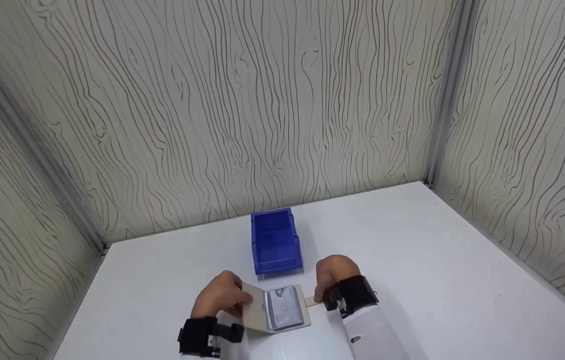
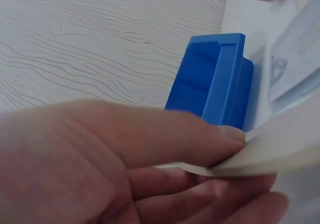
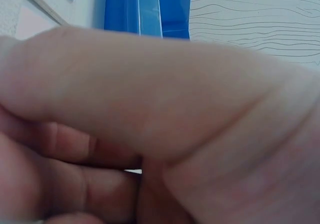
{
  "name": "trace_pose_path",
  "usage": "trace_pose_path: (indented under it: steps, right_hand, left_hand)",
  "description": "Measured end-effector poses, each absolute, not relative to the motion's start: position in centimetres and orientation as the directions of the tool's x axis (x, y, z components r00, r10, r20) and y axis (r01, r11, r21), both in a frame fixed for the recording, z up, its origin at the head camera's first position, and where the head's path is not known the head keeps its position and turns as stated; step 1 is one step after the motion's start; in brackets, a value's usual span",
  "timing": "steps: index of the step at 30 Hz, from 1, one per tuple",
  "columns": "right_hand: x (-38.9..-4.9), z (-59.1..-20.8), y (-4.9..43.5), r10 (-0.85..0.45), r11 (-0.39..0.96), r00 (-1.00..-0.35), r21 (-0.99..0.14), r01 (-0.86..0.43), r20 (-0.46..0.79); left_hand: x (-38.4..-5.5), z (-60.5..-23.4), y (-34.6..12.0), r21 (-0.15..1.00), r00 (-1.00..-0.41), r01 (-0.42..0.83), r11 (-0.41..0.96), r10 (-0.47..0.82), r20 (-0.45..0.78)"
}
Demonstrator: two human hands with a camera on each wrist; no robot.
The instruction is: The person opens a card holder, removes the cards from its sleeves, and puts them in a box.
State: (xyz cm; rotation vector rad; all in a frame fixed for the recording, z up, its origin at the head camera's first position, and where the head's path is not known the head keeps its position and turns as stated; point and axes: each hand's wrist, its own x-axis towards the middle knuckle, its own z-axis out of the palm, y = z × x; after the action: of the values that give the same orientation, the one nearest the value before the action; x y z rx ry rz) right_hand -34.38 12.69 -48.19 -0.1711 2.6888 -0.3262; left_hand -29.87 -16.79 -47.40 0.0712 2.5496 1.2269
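A beige card holder (image 1: 305, 320) lies opened out, with clear sleeves (image 1: 286, 307) and a printed card showing inside. My left hand (image 1: 219, 295) pinches the edge of its raised front cover (image 1: 254, 316), thumb on top and fingers beneath, as the left wrist view shows. On the other side, my right hand (image 1: 333, 272) holds the end of the short closing strap (image 1: 310, 301) that sticks out from the holder. In the right wrist view the fingers (image 3: 65, 139) are curled, and the strap's tip is hidden behind them.
Just beyond the card holder stands a blue plastic bin (image 1: 276, 250) with no contents visible. Everything rests on a white table (image 1: 442, 280). Wood-grain patterned panels (image 1: 262, 100) rise behind the table and at both sides.
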Motion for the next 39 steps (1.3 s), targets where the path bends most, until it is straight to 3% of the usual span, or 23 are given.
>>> trace_pose_path:
  steps: [7, 22, 29, 33, 39]
  right_hand:
    - [-34.8, -48.5, 12.8, -0.181, 0.963, -0.89, -0.261, -0.073, -0.418]
    - [-34.7, -48.6, 13.1, -0.165, 0.963, -0.895, -0.264, -0.055, -0.414]
    - [-34.8, -48.4, 13.1, -0.184, 0.958, -0.889, -0.278, -0.067, -0.419]
    - [-34.7, -48.3, 13.2, -0.187, 0.96, -0.894, -0.27, -0.078, -0.407]
    - [-34.5, -48.3, 13.1, -0.192, 0.961, -0.899, -0.262, -0.09, -0.394]
  left_hand:
    - [-30.0, -48.5, -17.5, 0.715, -0.954, -0.122, 0.689, 0.118, -0.277]
    - [-29.6, -49.4, -16.7, 0.596, -0.977, -0.102, 0.796, 0.031, -0.209]
    - [-37.0, -59.1, -19.4, 0.524, -0.986, -0.026, 0.851, 0.066, -0.155]
    - [-35.7, -57.1, -17.6, 0.517, -0.983, 0.016, 0.856, 0.107, -0.148]
    - [-31.3, -51.2, -15.0, 0.603, -0.967, -0.021, 0.798, 0.137, -0.215]
